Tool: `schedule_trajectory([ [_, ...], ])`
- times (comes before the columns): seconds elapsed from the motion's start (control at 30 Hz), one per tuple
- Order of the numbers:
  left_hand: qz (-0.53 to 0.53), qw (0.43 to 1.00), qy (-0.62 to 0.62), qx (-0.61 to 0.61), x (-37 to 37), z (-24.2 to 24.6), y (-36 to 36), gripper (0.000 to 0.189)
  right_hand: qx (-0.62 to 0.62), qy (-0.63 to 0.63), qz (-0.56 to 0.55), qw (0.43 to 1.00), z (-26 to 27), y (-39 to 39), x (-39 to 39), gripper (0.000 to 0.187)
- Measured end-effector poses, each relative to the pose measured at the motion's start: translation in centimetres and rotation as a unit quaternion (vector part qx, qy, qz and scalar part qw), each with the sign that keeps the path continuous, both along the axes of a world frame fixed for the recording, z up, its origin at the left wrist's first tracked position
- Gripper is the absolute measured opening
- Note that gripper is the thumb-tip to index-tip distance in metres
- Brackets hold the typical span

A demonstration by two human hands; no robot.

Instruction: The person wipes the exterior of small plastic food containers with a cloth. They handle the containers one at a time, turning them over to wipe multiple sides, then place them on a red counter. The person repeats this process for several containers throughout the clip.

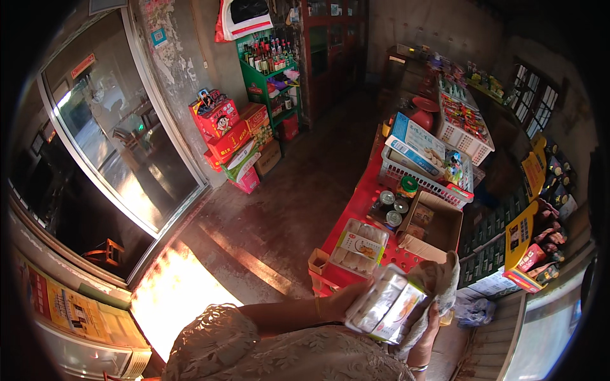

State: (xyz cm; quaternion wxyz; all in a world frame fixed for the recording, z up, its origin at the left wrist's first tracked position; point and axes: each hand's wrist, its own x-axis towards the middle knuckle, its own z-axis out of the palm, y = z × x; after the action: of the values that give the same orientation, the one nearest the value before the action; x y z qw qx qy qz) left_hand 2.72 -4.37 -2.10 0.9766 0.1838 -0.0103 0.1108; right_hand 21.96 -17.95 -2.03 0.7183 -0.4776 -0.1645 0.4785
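Observation:
My left hand (347, 300) grips the left side of a clear plastic food package (381, 307) with a printed paper band, held tilted above the near end of the red table. My right hand (431, 321) is closed on a grey-beige cloth (445, 288), which lies against the package's right side; some of its fingers are hidden by the cloth. A similar clear package with a paper band (360, 245) lies on the red tabletop (345, 214), just beyond my hands. The contents of the held package are blurred by glare.
An open cardboard box (436, 221), several round tins (394, 218), a green-lidded jar (408, 185) and a white plastic basket (419, 183) stand on the table. A small cardboard container (318, 259) is at its near-left corner. Snack display boxes (522, 245) stand at right.

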Motion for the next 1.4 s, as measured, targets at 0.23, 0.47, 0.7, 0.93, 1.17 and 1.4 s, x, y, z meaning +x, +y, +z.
schedule_trajectory([
  [0.23,-0.001,0.992,-0.068,-0.109,-1.6,-5.1,0.4,0.072,0.004,-0.168,0.032,0.985,2.1,0.5,-0.5,0.067],
  [0.47,0.05,0.976,-0.08,-0.197,-1.3,-3.7,-0.8,0.062,-0.003,-0.174,0.034,0.984,4.2,2.2,-1.1,0.063],
  [0.7,0.179,0.97,0.095,-0.134,-1.4,1.8,-0.1,0.049,-0.003,-0.171,0.042,0.984,2.4,1.3,-1.6,0.053],
  [0.93,0.195,0.974,0.05,-0.107,-1.8,-0.1,3.4,0.052,-0.046,-0.136,0.099,0.985,0.5,-2.4,-2.7,0.052],
  [1.17,0.082,0.983,0.117,-0.112,-1.4,-1.9,1.1,0.056,-0.039,-0.163,0.005,0.986,-0.2,-0.9,-1.3,0.072],
  [1.4,-0.018,0.984,-0.07,-0.164,0.0,-4.9,1.0,0.063,0.004,-0.016,0.053,0.998,1.5,1.4,0.4,0.07],
])
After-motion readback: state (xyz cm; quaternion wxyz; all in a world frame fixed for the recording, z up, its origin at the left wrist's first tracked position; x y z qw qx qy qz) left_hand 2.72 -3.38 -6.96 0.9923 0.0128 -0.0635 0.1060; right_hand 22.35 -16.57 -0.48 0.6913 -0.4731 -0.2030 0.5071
